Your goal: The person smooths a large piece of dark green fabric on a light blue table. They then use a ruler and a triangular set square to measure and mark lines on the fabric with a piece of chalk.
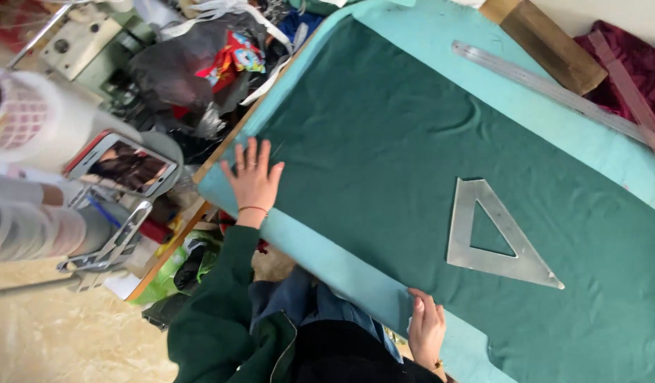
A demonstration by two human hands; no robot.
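- Nearest the head camera, the person's dark green sleeve [214,312] and dark clothing fill the bottom edge, above a pale floor.
- Right hand [426,328] rests at the near edge of the light teal fabric [327,262], fingers curled loosely over the hem; its grip is not clenched, and it seems to pin the cloth so it cannot slide.
- Left hand [254,179] lies flat with fingers spread, released, where the dark green fabric [384,149] meets the teal layer's corner; a thin bracelet circles the wrist. The flat palm looks like a smoothing or steadying press.
- Dark green fabric is spread on the teal layer across the tabletop, with faint ripples near its middle.
- Clear plastic set square [494,241] lies flat on the green cloth, between the hands and the far edge, touched by neither hand.
- Long metal ruler [554,89] lies slantwise on the teal fabric at the far side, near a brown cardboard piece [547,42] and dark red cloth [632,64].
- Off the tabletop's left edge, a smartphone [121,164] sits propped in a holder, screen lit, beside rolls of white material [29,120].
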